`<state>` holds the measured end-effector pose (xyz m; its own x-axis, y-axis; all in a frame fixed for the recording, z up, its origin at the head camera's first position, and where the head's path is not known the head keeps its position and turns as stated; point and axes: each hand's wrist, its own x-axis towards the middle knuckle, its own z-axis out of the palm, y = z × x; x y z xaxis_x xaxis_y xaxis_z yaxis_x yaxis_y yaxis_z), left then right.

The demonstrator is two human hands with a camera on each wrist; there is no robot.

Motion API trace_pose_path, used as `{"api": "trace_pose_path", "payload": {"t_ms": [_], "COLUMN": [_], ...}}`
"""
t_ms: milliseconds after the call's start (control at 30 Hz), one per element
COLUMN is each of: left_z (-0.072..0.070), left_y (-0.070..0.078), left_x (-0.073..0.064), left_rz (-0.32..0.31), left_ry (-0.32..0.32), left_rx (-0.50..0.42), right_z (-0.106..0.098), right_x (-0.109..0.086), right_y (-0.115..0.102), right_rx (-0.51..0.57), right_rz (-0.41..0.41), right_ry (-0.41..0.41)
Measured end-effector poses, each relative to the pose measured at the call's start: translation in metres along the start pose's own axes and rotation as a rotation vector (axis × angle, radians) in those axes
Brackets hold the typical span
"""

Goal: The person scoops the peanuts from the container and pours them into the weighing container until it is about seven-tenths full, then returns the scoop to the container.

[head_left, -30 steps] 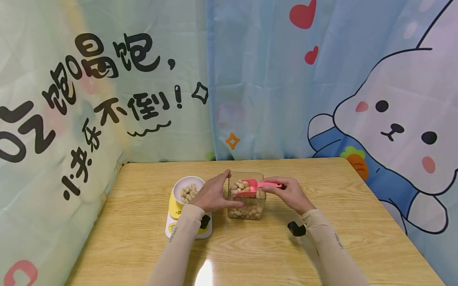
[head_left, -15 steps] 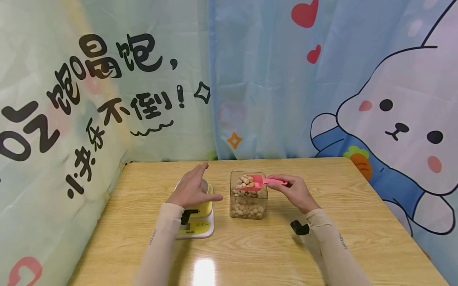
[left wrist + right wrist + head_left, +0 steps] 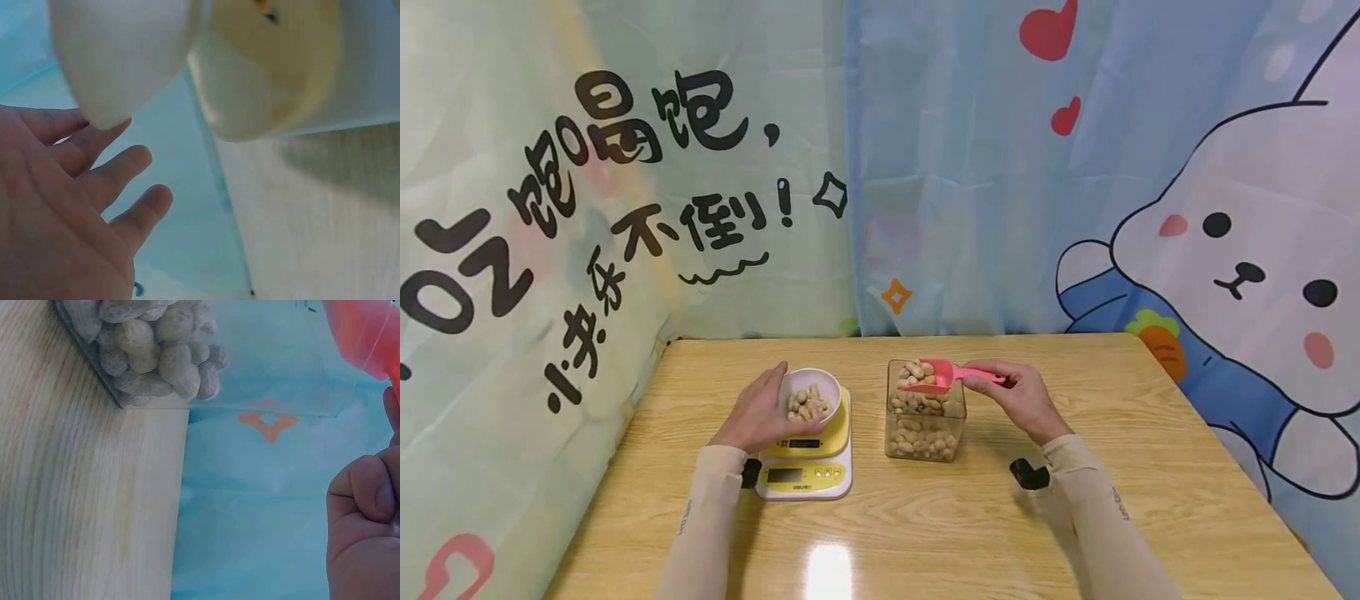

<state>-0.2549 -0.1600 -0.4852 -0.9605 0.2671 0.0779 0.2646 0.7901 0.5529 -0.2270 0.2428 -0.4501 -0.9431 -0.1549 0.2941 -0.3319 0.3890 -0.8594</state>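
My left hand holds a white bowl from its left side, thumb across the front and fingers at the rear. Peanuts lie in the bowl, which sits on the yellow platform of a kitchen scale. With thumb and fingers, my right hand pinches the handle of a pink scoop. Loaded with peanuts, the scoop is level over the opening of a clear square container. More unshelled peanuts fill the container's lower part.
Everything stands on a wooden table. A gap of bare wood separates the scale from the container. Behind the table hangs a blue and green printed curtain. Black wrist devices sit by both sleeves.
My left hand has let go of the container, moved left and come round the bowl. The right hand has raised the loaded scoop slightly.
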Motion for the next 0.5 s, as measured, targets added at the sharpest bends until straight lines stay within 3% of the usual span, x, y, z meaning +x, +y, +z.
{"api": "trace_pose_path", "payload": {"t_ms": [200, 500], "left_z": [0.006, 0.011], "left_y": [-0.008, -0.013], "left_x": [0.001, 0.001], "left_rz": [-0.028, -0.041], "left_ry": [-0.016, -0.002], "left_rx": [-0.065, -0.119], "right_z": [0.001, 0.02], "right_x": [0.006, 0.033], "right_y": [-0.009, 0.0], "right_rx": [-0.009, 0.068], "right_rz": [-0.015, -0.062], "right_ry": [0.011, -0.031]}}
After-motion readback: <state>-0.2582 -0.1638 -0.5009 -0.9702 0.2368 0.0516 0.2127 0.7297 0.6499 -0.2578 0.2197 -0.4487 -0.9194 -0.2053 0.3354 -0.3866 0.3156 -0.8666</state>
